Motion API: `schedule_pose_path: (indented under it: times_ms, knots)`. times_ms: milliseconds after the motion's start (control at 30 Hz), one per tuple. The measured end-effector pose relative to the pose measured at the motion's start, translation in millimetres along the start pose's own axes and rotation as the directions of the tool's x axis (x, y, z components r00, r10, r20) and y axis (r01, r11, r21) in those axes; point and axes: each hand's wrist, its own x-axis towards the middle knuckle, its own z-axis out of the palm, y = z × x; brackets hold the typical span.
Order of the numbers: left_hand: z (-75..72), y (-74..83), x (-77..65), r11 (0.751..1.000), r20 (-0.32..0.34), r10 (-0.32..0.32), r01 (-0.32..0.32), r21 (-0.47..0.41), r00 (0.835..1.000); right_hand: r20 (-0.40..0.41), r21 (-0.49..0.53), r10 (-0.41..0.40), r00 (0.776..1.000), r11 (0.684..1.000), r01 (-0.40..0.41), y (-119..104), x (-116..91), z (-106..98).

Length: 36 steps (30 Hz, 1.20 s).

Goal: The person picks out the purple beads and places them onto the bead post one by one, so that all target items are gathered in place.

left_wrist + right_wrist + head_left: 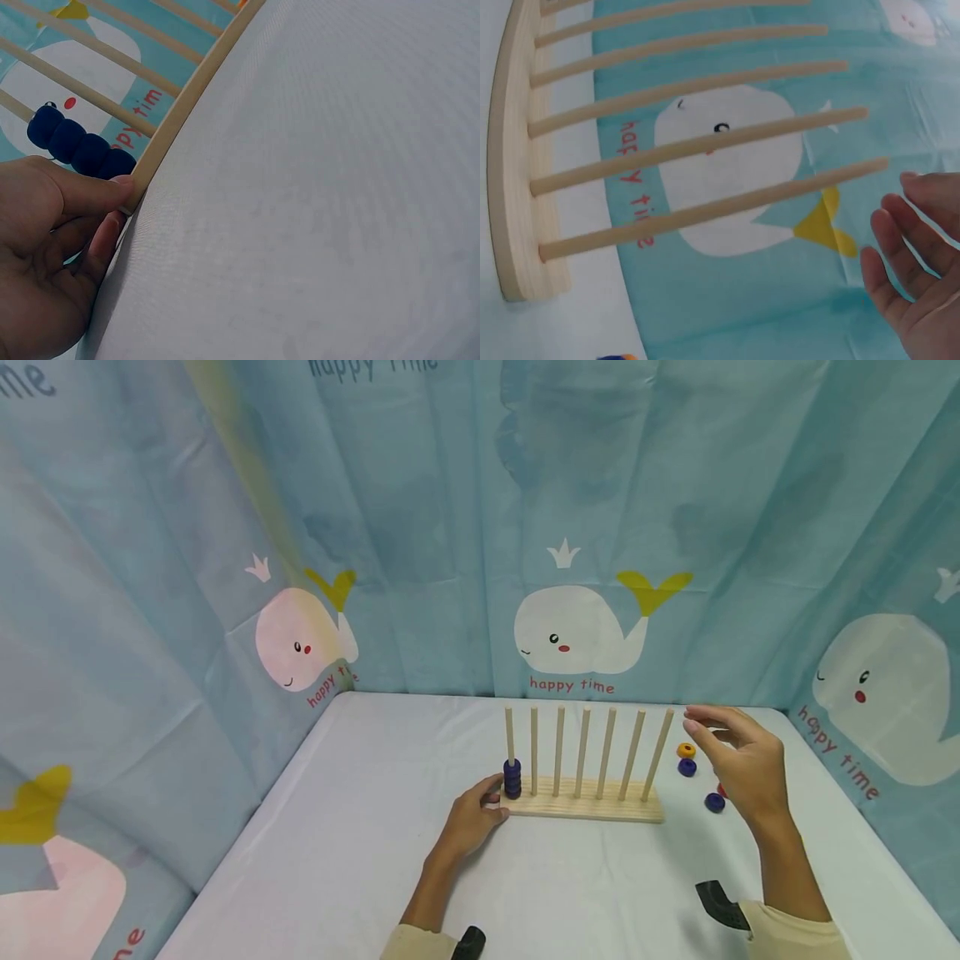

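A wooden peg rack (585, 810) with several upright dowels stands on the table. Several dark blue beads (512, 779) are stacked on its leftmost peg. My left hand (471, 817) pinches the left end of the rack's base; the left wrist view shows the thumb on the wood beside the blue beads (79, 144). Raised at the right, my right hand (742, 760) hovers beside the top of the rightmost peg (658, 756). In the right wrist view that hand (922, 262) has loosely bent fingers with nothing between them, just off the peg's tip (877, 165).
Right of the rack, loose beads lie on the white tablecloth (360, 827): an orange one (686, 750), a blue one (687, 767) and another blue one (715, 802) with a red one (722, 790) partly behind the right hand. A blue whale-print curtain (435, 527) surrounds the table.
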Motion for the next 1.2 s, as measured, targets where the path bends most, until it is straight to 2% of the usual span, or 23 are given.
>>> schedule_pose_path:
  times_ms: [300, 633, 833, 1200]
  knots:
    - [0.4, 2.1, -1.3, 1.000, 0.003, 0.004, -0.004, -0.016, 1.000, -0.005, -0.049, 0.093, 0.996, 0.994, -0.093, 20, -2, -7]
    - [0.0, 2.9, -2.4, 1.000, 0.004, -0.004, 0.004, -0.008, 1.000, 0.028, -0.118, 0.176, 0.984, 0.978, -0.172, 44, -5, -17]
    - [-0.9, 2.5, -2.5, 1.000, 0.000, 0.007, -0.007, -0.018, 1.000, 0.048, -0.175, 0.248, 0.967, 0.956, -0.237, 57, -5, -24]
    - [0.9, -0.1, -0.1, 1.000, -0.003, -0.008, 0.008, 0.006, 1.000, 0.060, -0.213, 0.357, 0.932, 0.917, -0.338, 84, -10, -34]
